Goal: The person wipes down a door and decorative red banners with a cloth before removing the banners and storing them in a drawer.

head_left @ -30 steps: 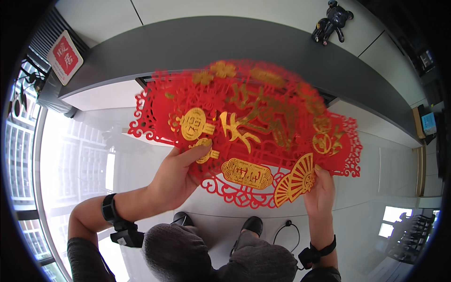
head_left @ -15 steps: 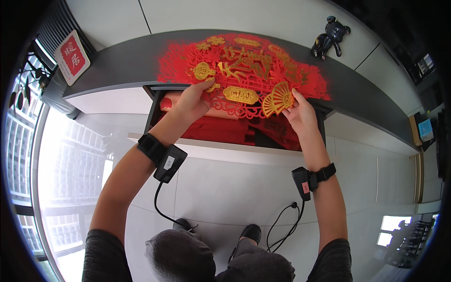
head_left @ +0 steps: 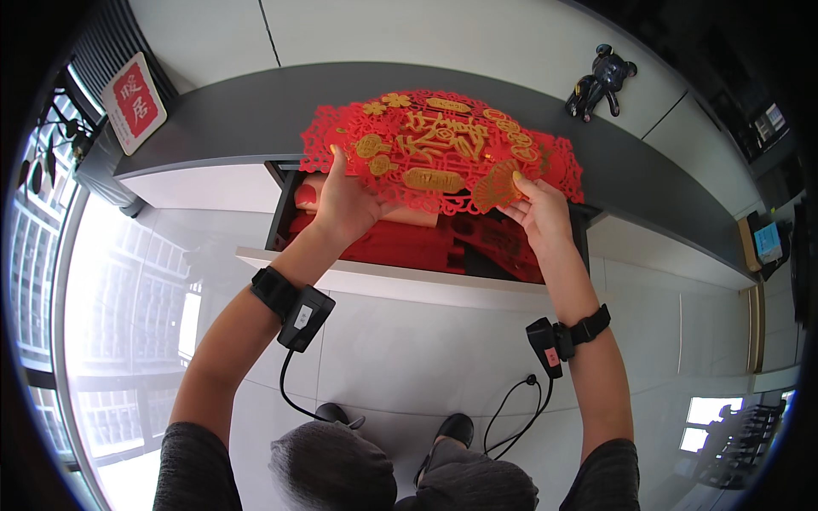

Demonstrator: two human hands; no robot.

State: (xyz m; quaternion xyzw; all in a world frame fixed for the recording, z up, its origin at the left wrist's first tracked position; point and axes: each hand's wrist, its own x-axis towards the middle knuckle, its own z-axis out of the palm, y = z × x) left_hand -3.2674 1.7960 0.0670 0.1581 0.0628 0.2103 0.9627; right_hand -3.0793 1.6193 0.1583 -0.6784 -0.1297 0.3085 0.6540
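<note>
A large red paper-cut decoration [head_left: 439, 145] with gold lettering and ornaments is held in front of me, over the open drawer [head_left: 375, 271] and the edge of the dark countertop. My left hand [head_left: 345, 200] supports its lower left side, thumb raised along the edge, the other fingers partly hidden underneath. Thumb and fingers of my right hand [head_left: 544, 209] pinch its lower right edge beside a gold fan ornament [head_left: 497, 186]. Inside the drawer lie red papers [head_left: 383, 243] and a pinkish rolled item [head_left: 413, 215].
On the dark countertop [head_left: 230, 111] stand a shiny black bear figurine [head_left: 601, 83] at the back right and a red-and-white sign [head_left: 135, 104] at the far left. A box with a blue item [head_left: 768, 242] sits at the right end. Both wrists wear black strapped devices with cables.
The decoration's blurred edges have become sharp, and it sits slightly lower. My left hand has shifted left, its thumb now pointing upward. The right hand still grips near the fan.
</note>
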